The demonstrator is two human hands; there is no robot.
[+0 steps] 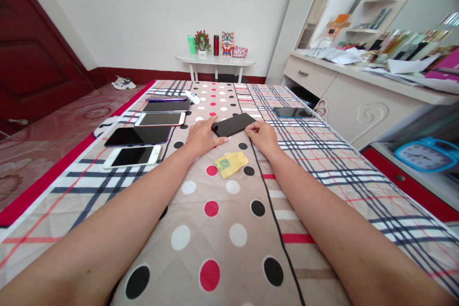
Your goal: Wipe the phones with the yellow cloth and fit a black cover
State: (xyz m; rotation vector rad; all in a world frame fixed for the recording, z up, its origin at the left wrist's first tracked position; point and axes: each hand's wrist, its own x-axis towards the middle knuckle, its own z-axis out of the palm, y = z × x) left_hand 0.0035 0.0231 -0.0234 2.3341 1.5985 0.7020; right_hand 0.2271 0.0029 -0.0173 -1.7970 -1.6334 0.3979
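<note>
Head view, then, taken line by line:

Surface: a bed (322, 191) under a quilted cover, plaid at both sides with a beige strip of black, red and white dots down the middle.

Black phone (233, 124): a flat, glossy dark slab lying at a slant on the dotted strip, between the two hands.

Left hand (202, 136): palm down and flat on the cover, fingers spread, its grip open and closed on nothing; the fingertips touch the phone's left end.

Right hand (263, 135): fingers curled loosely inward, knuckles up, touching the phone's right end; whether the grip pinches the edge cannot be told.

Yellow pouch (231, 163): a small soft packet with a green printed patch, lying on the cover just nearer than the hands, touching neither.

Row of phones (138, 136): five flat slabs laid side by side on the left plaid, two with white frames, the others dark.

White tube (192, 97): small, lying beyond that row.

Lone phone (293, 112): dark, glossy, well apart on the right plaid.

Side counter (215, 60): white, against the far wall, carrying a green cup, a small plant, a dark flask and a bright figurine.

Clock (426, 154): round and blue, low at the right.
</note>
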